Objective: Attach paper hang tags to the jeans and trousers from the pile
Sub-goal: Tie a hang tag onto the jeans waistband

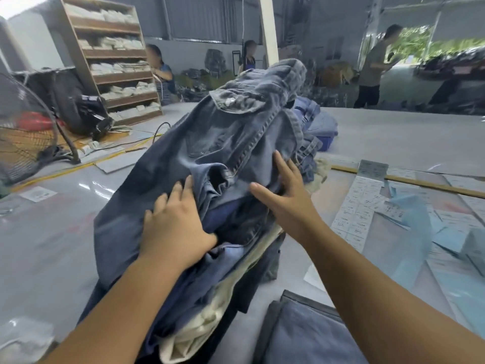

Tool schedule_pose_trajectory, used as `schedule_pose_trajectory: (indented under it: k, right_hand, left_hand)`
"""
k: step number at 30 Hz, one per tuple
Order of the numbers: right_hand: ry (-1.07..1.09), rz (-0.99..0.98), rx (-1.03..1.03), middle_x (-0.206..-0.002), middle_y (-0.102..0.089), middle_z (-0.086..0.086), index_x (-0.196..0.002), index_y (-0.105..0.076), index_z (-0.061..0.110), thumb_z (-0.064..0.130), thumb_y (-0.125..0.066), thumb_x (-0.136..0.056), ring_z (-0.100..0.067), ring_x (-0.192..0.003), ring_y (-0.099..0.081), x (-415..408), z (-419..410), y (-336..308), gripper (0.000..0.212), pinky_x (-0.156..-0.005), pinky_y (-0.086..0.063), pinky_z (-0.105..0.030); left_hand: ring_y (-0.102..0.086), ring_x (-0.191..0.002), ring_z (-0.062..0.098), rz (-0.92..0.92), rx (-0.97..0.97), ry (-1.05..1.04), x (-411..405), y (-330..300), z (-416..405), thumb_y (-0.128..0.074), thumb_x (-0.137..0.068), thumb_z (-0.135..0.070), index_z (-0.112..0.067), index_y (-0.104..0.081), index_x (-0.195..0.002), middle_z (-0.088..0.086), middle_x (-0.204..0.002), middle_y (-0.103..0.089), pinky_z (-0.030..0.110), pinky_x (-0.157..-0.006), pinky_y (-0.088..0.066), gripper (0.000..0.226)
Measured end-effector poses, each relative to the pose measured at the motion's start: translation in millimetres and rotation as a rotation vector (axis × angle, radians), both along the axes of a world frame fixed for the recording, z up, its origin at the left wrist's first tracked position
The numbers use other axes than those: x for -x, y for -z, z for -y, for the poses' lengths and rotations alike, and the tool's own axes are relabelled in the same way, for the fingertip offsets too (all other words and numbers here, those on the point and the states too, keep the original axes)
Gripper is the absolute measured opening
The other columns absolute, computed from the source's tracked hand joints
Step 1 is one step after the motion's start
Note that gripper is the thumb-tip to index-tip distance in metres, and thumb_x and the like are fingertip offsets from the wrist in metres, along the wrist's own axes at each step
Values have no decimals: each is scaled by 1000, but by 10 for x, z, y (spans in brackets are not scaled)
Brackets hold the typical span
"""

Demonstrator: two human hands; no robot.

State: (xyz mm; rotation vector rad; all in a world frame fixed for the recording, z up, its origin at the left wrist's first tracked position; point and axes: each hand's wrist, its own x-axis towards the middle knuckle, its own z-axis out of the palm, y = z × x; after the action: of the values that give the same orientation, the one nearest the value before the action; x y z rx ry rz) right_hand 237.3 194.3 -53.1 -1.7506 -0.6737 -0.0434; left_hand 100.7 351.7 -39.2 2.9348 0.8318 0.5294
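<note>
I see a glossy grey surface (65,195) running wide across the view, with a tall heap of blue denim jeans and trousers (210,158) piled in the middle, a cream garment (210,306) wedged low in it. My left hand (175,222) lies flat on the near side of the heap, fingers straight, thumb tucked into a fold, gripping nothing I can make out. My right hand (283,190) presses the heap's right flank, fingers spread and straight. Sheets of white printed paper tags (354,214) lie on the surface to the right, beside light blue paper pieces (414,214). A folded blue-grey garment (309,334) sits at the near edge. A long wooden strip (420,182) lies beyond the tags.

Room: a wooden shelf rack of pale folded stock (115,64) back left, a black wire floor fan (23,137) at far left, corrugated metal walls, three people standing at the back, dark clothing heaps along the far wall.
</note>
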Motion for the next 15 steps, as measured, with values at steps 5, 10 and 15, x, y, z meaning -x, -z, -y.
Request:
schedule_pose_trajectory:
  k: [5,10,15]
  right_hand:
    - [360,-206,-86,-146,-38,1,-148,-27,32,74,-78,-49,-20,-136,-34,215,208,389,119,-113,-34,-44]
    - [-39,-556,-303,-147,-46,9,-153,-13,38,58,-80,-66,-15,-124,-55,253,-22,544,111,-105,-47,-41]
    - [46,-495,-296,-145,-46,-3,-151,-17,34,58,-80,-60,-25,-125,-53,173,-283,425,113,-106,-45,-44]
  left_hand:
    - [-19,-148,29,-24,-89,21,-8,141,101,-73,-67,-61,-18,0,-156,5,-163,-17,51,-117,-26,123]
    - [-9,-151,28,-33,-105,-8,87,124,172,-66,-70,-66,-19,5,-156,5,-165,-10,56,-119,-18,121]
    - [-1,-152,33,-22,-92,-33,197,162,386,-44,-61,-88,-17,19,-152,2,-165,12,65,-114,-16,132]
